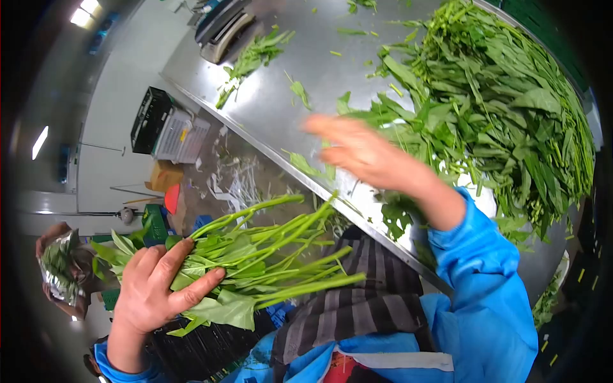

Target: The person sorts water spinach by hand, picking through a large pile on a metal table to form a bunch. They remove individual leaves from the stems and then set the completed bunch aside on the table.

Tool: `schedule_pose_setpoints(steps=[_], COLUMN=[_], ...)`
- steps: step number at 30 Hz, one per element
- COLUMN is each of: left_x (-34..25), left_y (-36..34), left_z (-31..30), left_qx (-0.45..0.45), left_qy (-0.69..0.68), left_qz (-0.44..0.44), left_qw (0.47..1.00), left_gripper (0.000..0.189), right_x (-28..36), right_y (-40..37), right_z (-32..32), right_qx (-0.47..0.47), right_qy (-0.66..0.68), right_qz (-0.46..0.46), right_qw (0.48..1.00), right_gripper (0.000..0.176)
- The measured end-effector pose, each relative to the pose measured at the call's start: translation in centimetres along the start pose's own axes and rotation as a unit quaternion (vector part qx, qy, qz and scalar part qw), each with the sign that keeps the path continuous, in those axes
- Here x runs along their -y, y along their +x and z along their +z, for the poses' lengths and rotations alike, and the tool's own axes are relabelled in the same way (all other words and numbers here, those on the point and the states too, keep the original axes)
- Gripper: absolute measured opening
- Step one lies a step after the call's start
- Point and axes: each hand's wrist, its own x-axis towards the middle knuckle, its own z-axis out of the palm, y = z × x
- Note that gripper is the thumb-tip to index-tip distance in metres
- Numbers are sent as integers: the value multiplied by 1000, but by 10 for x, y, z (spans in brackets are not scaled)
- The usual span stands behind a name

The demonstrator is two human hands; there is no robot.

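Note:
My left hand (156, 287) is wrapped round a bunch of leafy green stems (274, 249), whose cut ends point right, in front of my body. Blurred by motion, my right hand (361, 150) hangs over the metal table (274, 121) near its edge, with its fingers apart and nothing seen in them. A large heap of leafy greens (504, 108) covers the right side of the table, close to my right hand.
A dark device (223, 29) stands at the table's far left, beside a few loose greens (255, 60). Crates (182, 135) and litter lie on the floor below. Another person (80, 271) holds wrapped greens at the far left.

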Motion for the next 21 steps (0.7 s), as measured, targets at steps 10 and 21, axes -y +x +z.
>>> schedule_pose_setpoints(steps=[10, 21], left_x=[23, 62], left_y=[-12, -18], left_z=[36, 70], left_qx=[-34, -17], left_qy=[-80, -85], left_qz=[22, 87], left_qw=[996, 992], left_gripper=[53, 53], right_x=[22, 16], right_y=[-45, -73], right_z=[35, -3], right_qx=[148, 218], right_qy=[484, -285], right_qz=[246, 355], right_qw=[827, 863], right_gripper=[25, 22])
